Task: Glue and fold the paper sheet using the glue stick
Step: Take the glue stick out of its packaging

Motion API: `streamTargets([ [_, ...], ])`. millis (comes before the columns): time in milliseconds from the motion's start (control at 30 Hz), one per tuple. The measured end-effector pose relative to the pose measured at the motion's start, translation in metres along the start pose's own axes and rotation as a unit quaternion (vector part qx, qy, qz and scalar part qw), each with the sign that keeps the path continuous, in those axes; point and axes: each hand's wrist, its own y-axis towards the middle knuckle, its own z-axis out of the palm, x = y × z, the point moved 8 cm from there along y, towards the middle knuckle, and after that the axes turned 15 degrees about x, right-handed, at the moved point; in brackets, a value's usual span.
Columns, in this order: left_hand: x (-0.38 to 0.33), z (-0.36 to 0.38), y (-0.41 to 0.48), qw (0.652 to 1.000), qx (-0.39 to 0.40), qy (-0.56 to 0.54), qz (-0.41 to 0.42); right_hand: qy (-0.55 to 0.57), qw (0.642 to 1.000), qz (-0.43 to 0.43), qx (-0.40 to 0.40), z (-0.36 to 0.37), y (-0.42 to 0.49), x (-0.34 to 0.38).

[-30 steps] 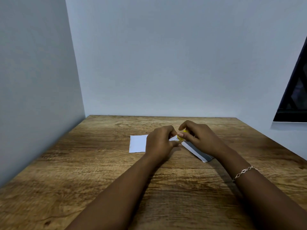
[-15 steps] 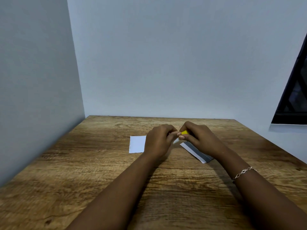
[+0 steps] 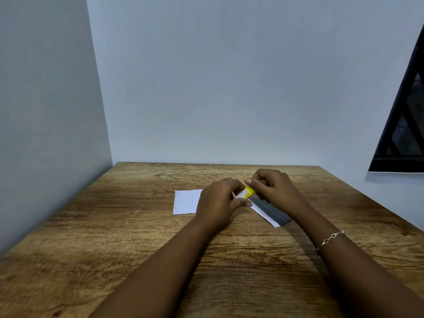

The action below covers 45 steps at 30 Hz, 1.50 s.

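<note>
A white paper sheet (image 3: 186, 201) lies flat on the wooden table (image 3: 128, 244), partly hidden behind my hands. Its right part (image 3: 268, 211) looks folded and shaded grey. A small glue stick (image 3: 247, 192) with a yellow end and white body is held just above the paper between both hands. My left hand (image 3: 218, 203) grips its white end and my right hand (image 3: 273, 189) pinches the yellow end. Whether the cap is on or off is hidden by my fingers.
White walls close in at the left (image 3: 46, 134) and the back (image 3: 229, 88) of the table. A dark window frame (image 3: 403, 125) sits at the upper right. A thin bracelet (image 3: 330, 239) circles my right wrist.
More of the yellow end of the glue stick shows between my fingertips now. Both hands stay together over the paper, and the paper has not shifted.
</note>
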Motion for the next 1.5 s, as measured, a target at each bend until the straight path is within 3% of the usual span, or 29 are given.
streamTargets([
  [167, -0.005, 0.005, 0.003, 0.998, 0.000, 0.061, 0.000, -0.024, 1.000, 0.008, 0.016, 0.003, 0.002, -0.001],
  [467, -0.002, -0.003, 0.002, 0.994, -0.028, 0.102, -0.007, -0.108, 0.987, -0.061, 0.102, 0.013, 0.000, 0.012],
  [600, -0.006, -0.003, 0.001, 0.985, -0.039, 0.167, 0.018, -0.091, 0.991, -0.032, 0.091, 0.012, 0.002, 0.005],
  [800, -0.011, 0.002, 0.003, 0.975, -0.031, 0.215, 0.036, -0.190, 0.976, -0.015, 0.109, 0.015, 0.006, 0.004],
  [1267, -0.003, 0.001, 0.004, 0.986, -0.013, 0.164, 0.004, -0.342, 0.933, -0.056, 0.096, 0.013, 0.004, 0.010],
  [1500, -0.002, 0.003, 0.004, 0.991, -0.016, 0.133, -0.006, -0.280, 0.959, -0.004, 0.038, -0.016, -0.002, -0.010],
])
